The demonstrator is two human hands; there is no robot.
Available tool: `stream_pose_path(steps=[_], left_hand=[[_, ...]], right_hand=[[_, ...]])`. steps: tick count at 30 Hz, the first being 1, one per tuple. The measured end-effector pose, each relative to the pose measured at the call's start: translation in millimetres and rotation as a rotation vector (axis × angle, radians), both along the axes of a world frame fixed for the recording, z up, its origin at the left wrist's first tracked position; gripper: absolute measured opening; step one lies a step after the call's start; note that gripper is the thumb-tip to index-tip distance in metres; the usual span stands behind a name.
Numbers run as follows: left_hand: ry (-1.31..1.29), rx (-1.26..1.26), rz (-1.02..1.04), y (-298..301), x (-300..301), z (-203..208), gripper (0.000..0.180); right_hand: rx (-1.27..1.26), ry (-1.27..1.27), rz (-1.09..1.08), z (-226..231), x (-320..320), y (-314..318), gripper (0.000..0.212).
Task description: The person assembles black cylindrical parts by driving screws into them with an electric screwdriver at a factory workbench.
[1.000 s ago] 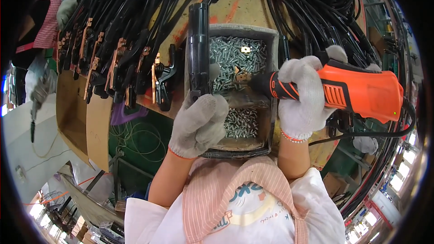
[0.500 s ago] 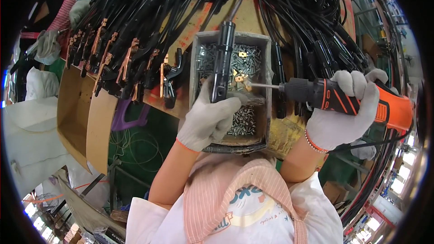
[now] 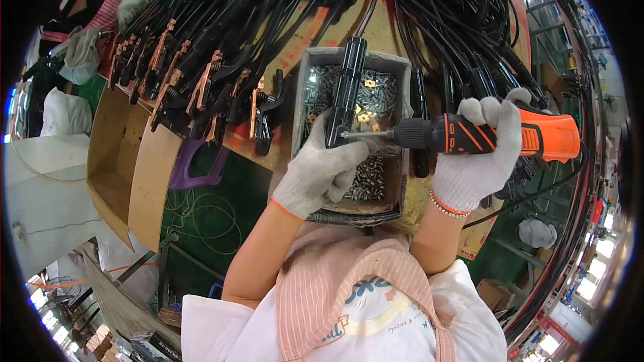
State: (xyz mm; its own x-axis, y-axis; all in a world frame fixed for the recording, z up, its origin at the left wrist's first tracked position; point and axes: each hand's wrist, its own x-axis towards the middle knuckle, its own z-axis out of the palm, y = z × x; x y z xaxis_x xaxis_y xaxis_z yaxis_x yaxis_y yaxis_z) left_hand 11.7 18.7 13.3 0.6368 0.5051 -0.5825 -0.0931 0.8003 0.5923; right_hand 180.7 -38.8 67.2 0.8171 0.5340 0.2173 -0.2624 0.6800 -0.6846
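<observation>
My left hand (image 3: pixel 315 174), in a pale knitted glove, is closed around the lower end of a black tubular handle (image 3: pixel 347 84). A cable runs out of the handle's far end. In my gloved right hand (image 3: pixel 479 157) is an orange-and-black electric screwdriver (image 3: pixel 551 135), gripped around its body and pointing left. Its bit meets the side of the handle near my left thumb; whether a screw sits on the tip is too small to tell. Below both lies a worn box (image 3: pixel 406 94) holding loose screws (image 3: pixel 367 177) and small brass-coloured plates (image 3: pixel 364 118).
Black clamps with copper-coloured jaws (image 3: pixel 202 84) lie in a row on the left of the table. Black cables (image 3: pixel 456 7) pile up at the back. A cardboard box (image 3: pixel 111 161) and a purple stool (image 3: pixel 194 171) stand at left. Another person's gloved hand (image 3: pixel 132 8) shows far left.
My right hand has moved the screwdriver left, bringing its bit from a gap beside the handle up against it. My left hand still holds the handle.
</observation>
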Motion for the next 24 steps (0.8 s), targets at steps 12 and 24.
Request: stream_pose_path(steps=[12,24], left_hand=[[0.164,0.100,-0.044,0.3,3.8,2.1,0.073],[0.026,0.018,-0.023,1.6,-1.5,-8.3,0.077]], right_hand=[[-0.025,-0.233,0.103,16.3,-31.5,-1.0,0.048],[-0.205,-0.638,0.197,32.3,-48.7,8.4,0.042]])
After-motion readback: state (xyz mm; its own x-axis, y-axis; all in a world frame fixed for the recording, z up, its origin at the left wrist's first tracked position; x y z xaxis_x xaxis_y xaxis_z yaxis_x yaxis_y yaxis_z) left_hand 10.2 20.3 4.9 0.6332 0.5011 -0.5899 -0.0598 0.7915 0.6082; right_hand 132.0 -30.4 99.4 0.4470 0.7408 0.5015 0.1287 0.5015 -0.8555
